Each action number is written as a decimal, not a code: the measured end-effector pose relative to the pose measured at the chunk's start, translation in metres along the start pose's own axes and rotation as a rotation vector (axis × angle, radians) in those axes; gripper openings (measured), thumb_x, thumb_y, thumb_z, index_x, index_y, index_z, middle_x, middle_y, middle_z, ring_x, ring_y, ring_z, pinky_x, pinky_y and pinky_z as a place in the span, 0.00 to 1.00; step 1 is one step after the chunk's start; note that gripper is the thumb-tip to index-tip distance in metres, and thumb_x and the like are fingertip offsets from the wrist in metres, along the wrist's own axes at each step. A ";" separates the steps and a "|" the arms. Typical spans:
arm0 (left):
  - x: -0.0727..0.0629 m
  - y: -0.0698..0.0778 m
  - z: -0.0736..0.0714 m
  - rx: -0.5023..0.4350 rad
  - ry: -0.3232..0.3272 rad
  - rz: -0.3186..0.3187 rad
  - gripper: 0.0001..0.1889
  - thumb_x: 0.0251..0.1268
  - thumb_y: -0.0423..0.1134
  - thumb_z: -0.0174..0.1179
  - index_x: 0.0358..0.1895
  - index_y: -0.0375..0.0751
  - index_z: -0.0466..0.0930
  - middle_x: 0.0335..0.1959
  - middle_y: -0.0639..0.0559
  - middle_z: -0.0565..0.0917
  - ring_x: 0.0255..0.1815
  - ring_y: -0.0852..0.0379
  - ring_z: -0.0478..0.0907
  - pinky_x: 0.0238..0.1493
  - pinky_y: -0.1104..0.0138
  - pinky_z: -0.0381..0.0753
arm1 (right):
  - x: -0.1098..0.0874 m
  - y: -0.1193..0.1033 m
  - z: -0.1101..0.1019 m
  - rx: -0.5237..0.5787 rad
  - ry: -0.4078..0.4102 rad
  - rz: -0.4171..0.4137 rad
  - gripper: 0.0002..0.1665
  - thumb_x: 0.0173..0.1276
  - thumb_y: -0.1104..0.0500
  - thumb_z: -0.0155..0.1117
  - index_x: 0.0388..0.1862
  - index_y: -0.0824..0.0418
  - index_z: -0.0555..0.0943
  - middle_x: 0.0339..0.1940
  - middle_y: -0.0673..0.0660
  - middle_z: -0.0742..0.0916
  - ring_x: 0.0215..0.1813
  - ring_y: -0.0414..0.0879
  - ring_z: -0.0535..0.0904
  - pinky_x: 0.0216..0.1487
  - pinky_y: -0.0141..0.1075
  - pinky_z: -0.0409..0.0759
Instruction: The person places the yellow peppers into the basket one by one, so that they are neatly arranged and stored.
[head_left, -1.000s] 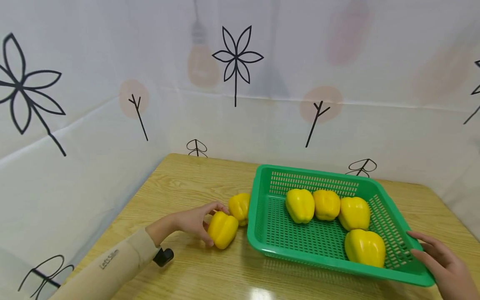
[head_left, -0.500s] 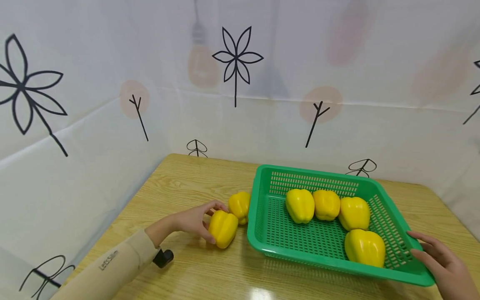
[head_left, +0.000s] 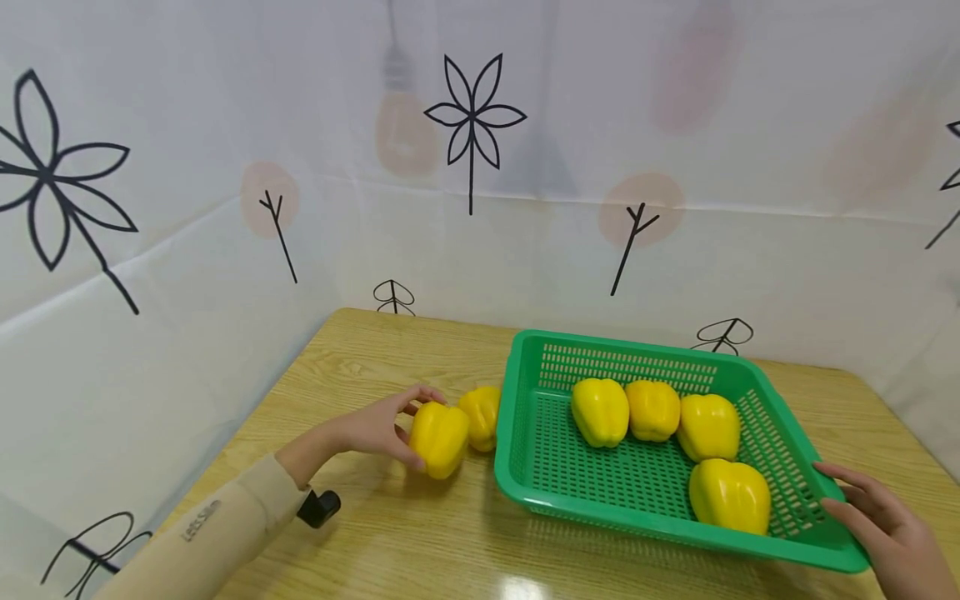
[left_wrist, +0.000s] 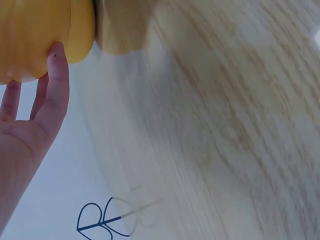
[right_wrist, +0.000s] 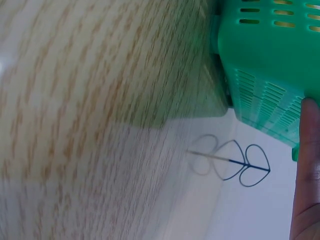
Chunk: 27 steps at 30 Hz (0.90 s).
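Note:
In the head view my left hand (head_left: 380,429) holds a yellow bell pepper (head_left: 440,442) from its left side, thumb in front and fingers behind. The left wrist view has the same bell pepper (left_wrist: 30,37) at its upper left corner, with fingertips against its skin. Just beyond it, a second bell pepper (head_left: 482,417) lies between it and the green plastic basket (head_left: 637,517). My right hand (head_left: 888,521) holds the basket's right rim, thumb and a fingertip on the edge. In the right wrist view a finger (right_wrist: 310,145) lies along the basket's outer wall.
Several yellow bell peppers (head_left: 654,411) lie inside the basket, mostly toward its back and right. The basket's left part shows bare mesh floor. The wooden table (head_left: 390,358) ends at a white printed curtain (head_left: 525,258) behind and on the left.
My left hand has moved slightly up and back to the left, and the bell pepper in it has risen and tilted. The right hand and the basket have stayed put.

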<state>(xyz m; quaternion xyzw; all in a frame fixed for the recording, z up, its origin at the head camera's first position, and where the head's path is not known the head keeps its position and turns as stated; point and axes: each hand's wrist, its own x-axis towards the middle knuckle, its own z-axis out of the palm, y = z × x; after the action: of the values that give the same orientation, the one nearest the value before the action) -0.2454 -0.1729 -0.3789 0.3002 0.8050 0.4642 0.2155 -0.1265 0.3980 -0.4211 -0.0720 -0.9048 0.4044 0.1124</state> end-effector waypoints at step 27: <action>0.000 0.023 -0.013 -0.002 0.202 0.096 0.41 0.48 0.39 0.71 0.66 0.46 0.58 0.59 0.47 0.65 0.53 0.46 0.65 0.46 0.57 0.77 | -0.001 0.000 -0.002 0.004 -0.025 0.006 0.27 0.74 0.49 0.47 0.70 0.37 0.59 0.46 0.22 0.59 0.65 0.63 0.52 0.29 0.18 0.65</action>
<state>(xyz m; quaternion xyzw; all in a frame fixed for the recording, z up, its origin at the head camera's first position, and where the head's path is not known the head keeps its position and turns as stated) -0.2471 -0.1716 -0.3528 0.2901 0.8067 0.5028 0.1112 -0.1250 0.3986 -0.4199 -0.0695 -0.9051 0.4073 0.1001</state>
